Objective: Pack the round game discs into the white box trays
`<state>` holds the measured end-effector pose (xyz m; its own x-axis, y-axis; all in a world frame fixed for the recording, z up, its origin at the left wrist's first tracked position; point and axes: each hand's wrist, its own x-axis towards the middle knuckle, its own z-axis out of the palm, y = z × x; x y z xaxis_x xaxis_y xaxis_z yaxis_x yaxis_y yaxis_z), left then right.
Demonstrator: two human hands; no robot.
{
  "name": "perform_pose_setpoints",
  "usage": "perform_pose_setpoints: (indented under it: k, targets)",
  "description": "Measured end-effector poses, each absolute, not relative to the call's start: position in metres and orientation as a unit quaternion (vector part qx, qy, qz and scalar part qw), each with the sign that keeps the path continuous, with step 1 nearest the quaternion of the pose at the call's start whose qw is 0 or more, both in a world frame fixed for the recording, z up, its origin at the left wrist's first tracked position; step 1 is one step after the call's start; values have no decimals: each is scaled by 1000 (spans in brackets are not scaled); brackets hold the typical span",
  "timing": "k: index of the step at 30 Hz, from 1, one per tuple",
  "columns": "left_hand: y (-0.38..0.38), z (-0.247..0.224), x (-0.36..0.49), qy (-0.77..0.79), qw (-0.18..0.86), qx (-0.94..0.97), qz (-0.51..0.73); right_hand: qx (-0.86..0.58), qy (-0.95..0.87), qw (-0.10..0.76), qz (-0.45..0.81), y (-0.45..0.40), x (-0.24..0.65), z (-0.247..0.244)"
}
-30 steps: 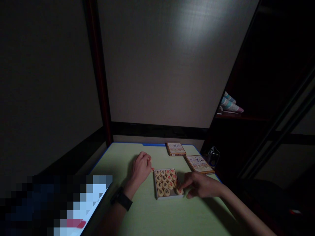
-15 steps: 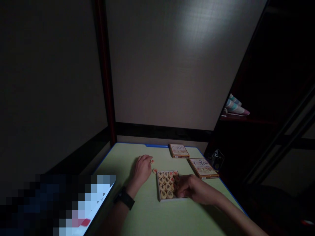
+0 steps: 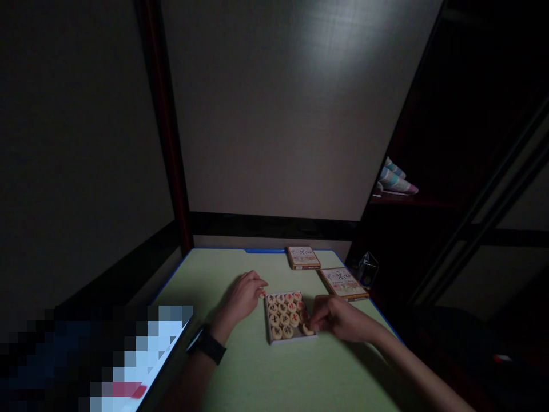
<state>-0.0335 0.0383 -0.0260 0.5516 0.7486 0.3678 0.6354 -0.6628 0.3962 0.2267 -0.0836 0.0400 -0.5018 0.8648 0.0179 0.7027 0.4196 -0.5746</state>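
Note:
A shallow box [image 3: 270,326] of round wooden pieces with black and red characters sits on the green table. My right hand [image 3: 332,316] is at the box's right side, fingers pinched on a round piece [image 3: 307,329] that leans near the lower right corner. Left of the box, my left hand [image 3: 246,293], with a dark watch on its wrist, hovers or rests at the table with bent fingers. A small red-marked piece [image 3: 262,293] lies by its fingertips, partly hidden; whether the fingers grip it is unclear.
Two printed boxes, one at the back [image 3: 303,257] and one at the right edge [image 3: 343,284], lie on the blue-edged table [image 3: 240,366]. A bright pixelated screen [image 3: 158,349] is at the lower left. A wall panel rises behind.
The view has shifted, moving the scene slightly left. My left hand and the loose red-marked piece are nearer the box. A tilted piece now shows below my right fingertips.

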Motion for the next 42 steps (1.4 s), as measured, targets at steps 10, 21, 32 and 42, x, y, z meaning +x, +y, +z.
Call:
perform_pose_setpoints:
  k: [10, 21, 32, 42]
  targets:
    - [42, -34, -32, 386, 131, 876, 258, -398, -867, 141, 266, -78, 211, 42]
    - [43, -35, -31, 383, 138, 879, 249, -417, -855, 143, 272, -81, 217, 42]
    - [47, -33, -39, 392, 198, 869, 227, -462, -841, 165, 228, -65, 212, 56]
    - [38, -27, -37, 396, 180, 870, 232, -485, -865, 91, 93, 58, 143, 41]
